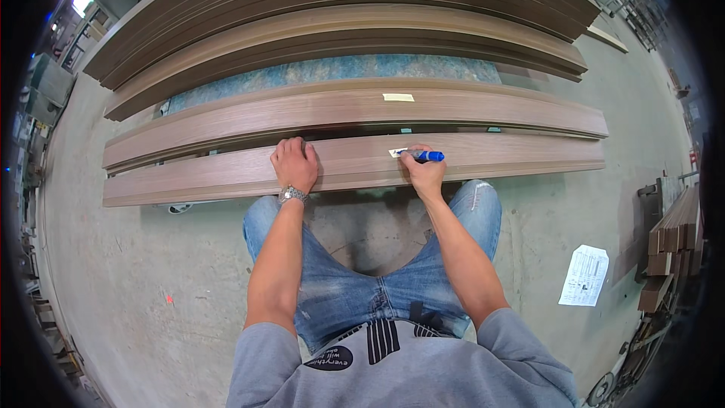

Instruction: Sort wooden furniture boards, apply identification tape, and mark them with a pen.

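Marker (pixel 433 156), blue and cylindrical, pinched in the right hand's (pixel 425 172) grip, points its tip leftward along the brown wood-grain plank (pixel 347 156) at a small pale-yellow label (pixel 393 153), the left hand (pixel 296 166) palm-down farther left, thumb spread.

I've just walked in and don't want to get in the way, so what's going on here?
The person's right hand holds a blue marker at a small pale label on the nearer wood-grain board. The left hand rests on the same board, fingers at its far edge. Just beyond lies a similar board with a second label on it. A printed sheet lies on the floor to the right.
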The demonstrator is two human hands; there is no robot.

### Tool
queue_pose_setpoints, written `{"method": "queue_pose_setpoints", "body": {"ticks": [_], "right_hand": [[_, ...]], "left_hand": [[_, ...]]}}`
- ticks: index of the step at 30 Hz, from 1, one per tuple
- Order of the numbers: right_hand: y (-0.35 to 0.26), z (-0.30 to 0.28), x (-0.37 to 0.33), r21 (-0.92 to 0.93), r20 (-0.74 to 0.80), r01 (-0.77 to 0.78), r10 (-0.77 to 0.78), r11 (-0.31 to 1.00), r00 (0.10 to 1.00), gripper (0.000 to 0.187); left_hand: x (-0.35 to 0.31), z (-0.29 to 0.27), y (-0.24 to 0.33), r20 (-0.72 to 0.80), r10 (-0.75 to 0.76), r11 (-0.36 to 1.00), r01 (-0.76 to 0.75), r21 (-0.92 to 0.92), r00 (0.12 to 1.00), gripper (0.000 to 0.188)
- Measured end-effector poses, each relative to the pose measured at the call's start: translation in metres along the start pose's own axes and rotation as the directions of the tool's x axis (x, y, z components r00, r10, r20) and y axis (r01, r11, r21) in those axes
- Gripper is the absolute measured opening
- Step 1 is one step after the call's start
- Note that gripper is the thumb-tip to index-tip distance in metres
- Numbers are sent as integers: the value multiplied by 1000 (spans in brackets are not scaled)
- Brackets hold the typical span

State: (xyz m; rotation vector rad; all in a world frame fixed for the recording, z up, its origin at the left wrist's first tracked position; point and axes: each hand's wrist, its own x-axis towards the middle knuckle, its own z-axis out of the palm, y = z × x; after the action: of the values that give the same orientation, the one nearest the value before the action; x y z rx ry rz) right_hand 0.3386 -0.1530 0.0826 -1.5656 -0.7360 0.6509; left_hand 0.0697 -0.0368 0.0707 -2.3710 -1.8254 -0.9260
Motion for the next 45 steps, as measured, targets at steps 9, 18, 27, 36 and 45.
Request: {"method": "queue_pose_setpoints", "body": {"ticks": [9, 18, 27, 36, 45], "right_hand": [[-5, 4, -2, 67, -41, -36, 39, 997, 998, 14], [-6, 1, -3, 11, -50, 11, -10, 1000, 999, 13], [-4, -1, -3, 48, -53, -6, 8, 999, 999, 16], [-2, -5, -1, -9, -50, -5, 5, 1000, 999, 17], [-5, -11, -1, 7, -88, 13, -13, 1000, 996, 16]], "left_hand": [[1, -1, 1, 1, -1, 1000, 1, -10, 1000, 27], [2, -2, 3, 1, -5, 1000, 5, -8, 1000, 26], [1, 0, 0, -14, -1, 1000, 1, -4, 1000, 27], [0, 0, 5, -5, -11, 1000, 11, -26, 1000, 26], [0, 0, 1, -17, -10, 1000, 9, -17, 1000, 26]]}}
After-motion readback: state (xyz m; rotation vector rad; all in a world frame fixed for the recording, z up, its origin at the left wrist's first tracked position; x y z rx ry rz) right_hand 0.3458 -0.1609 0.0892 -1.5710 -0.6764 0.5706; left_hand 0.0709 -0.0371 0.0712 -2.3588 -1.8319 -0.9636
